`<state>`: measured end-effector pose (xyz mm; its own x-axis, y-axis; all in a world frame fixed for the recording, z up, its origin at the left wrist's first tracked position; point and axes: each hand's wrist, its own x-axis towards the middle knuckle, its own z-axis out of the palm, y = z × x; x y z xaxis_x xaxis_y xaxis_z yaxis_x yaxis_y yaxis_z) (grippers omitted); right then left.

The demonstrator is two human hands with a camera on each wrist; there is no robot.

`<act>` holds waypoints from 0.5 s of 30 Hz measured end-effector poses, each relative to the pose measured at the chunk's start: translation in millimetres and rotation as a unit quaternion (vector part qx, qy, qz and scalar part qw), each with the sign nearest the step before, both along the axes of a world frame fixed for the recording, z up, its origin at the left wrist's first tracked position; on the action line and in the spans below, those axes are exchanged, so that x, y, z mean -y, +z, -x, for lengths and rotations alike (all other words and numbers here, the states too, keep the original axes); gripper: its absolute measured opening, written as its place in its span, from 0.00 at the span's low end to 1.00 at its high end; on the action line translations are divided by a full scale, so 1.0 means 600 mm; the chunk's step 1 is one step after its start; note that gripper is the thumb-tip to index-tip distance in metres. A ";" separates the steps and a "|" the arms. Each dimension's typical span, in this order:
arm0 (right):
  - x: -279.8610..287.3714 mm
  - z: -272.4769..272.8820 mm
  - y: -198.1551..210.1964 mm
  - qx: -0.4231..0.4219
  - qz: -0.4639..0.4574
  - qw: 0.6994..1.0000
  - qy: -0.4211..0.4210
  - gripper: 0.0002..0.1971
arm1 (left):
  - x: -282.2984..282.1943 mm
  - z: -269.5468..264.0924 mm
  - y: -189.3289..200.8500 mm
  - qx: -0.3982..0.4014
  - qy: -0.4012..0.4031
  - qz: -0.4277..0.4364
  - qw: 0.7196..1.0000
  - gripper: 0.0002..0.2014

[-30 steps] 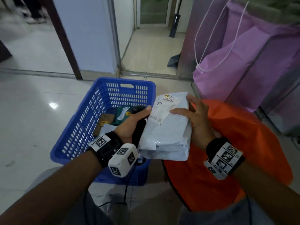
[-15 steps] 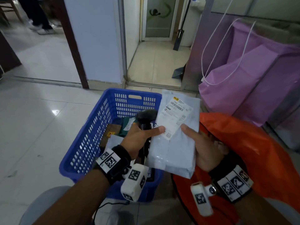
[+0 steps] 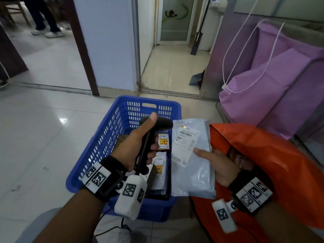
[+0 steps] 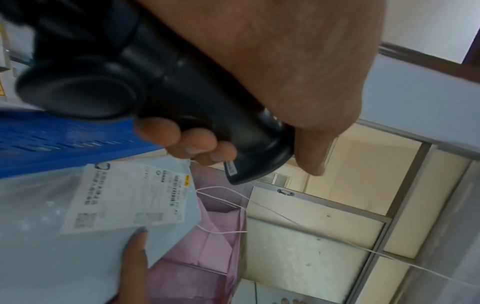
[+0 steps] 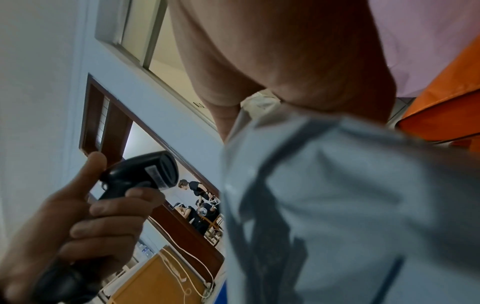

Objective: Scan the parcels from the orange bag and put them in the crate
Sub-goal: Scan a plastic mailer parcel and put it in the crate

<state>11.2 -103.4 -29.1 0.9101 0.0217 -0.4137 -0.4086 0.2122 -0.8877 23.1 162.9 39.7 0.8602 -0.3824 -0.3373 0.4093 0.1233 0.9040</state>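
My left hand (image 3: pixel 140 146) grips a black barcode scanner (image 3: pixel 154 125) by its handle, thumb up on top, above the blue crate (image 3: pixel 105 146). The scanner's head (image 5: pixel 155 168) points toward a grey plastic parcel (image 3: pixel 194 165) with a white shipping label (image 3: pixel 185 144). My right hand (image 3: pixel 215 165) holds that parcel from beneath, thumb lying on its face by the label, between the crate and the orange bag (image 3: pixel 263 155). In the left wrist view the label (image 4: pixel 130 197) sits just below the scanner (image 4: pixel 182 82). Several labelled parcels (image 3: pixel 161 155) lie in the crate.
A purple bag (image 3: pixel 271 88) with white cord handles stands at the right behind the orange bag. A blue-white wall pillar (image 3: pixel 105 41) and a doorway lie beyond the crate. The scanner's cable (image 3: pixel 112 227) trails on the tiled floor. A person's feet (image 3: pixel 47 33) are far left.
My left hand let go of the parcel's edge and raised the scanner upright beside it. The right hand alone now holds the parcel, shifted slightly right and lower.
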 end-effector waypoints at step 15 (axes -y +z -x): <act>0.026 -0.004 -0.017 -0.021 0.032 0.999 0.020 0.16 | 0.018 -0.018 -0.006 -0.071 -0.040 -0.044 0.996 0.35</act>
